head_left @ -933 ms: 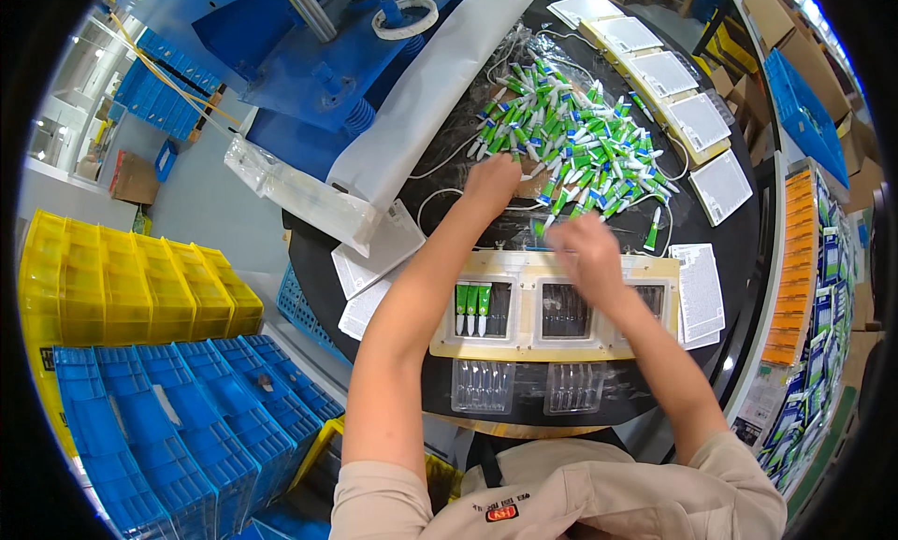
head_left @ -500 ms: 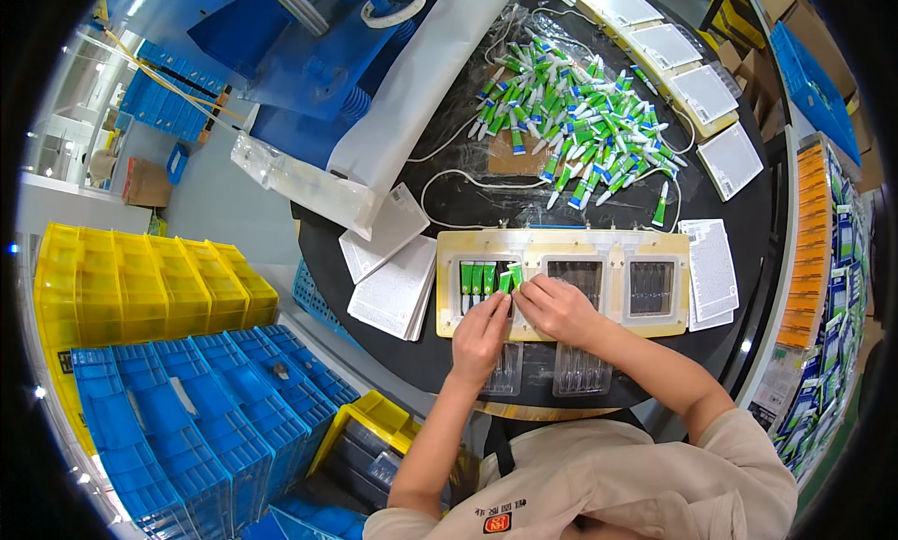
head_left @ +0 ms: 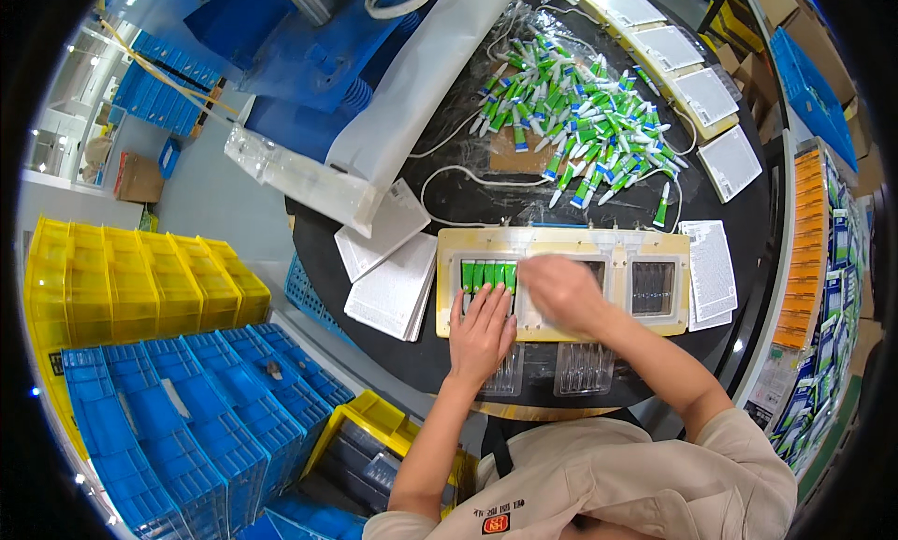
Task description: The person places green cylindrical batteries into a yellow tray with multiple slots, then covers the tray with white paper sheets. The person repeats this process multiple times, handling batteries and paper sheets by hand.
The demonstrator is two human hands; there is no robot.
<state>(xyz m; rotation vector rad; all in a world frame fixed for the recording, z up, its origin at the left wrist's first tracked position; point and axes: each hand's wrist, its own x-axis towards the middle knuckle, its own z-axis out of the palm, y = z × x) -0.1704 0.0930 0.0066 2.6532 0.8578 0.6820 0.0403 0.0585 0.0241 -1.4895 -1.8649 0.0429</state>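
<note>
A cream-coloured fixture (head_left: pixel 645 329) with three windows lies across the near side of the black table. Its left window holds a row of several small green tubes (head_left: pixel 487 274) side by side. My left hand (head_left: pixel 482 339) lies over the lower part of that row, fingers stretched out on the tubes. Just right of it, over the edge between the left and middle windows, is my right hand (head_left: pixel 564 294), smeared by motion, so its fingers cannot be read. Clear plastic shows in the right window (head_left: pixel 652 288), with no green tubes there.
Beyond the fixture lies a big pile of green and white tubes (head_left: pixel 599 129). White printed cards sit left (head_left: pixel 385 299) and right (head_left: pixel 711 273) of it. Clear plastic blisters (head_left: pixel 584 370) lie along the near edge. Blue crates (head_left: pixel 187 418) stand at the left.
My left hand has gone from pinching at a tube to lying flat on the row. The tubes now lie evenly in the left window. My right hand has shifted slightly right, off the tubes.
</note>
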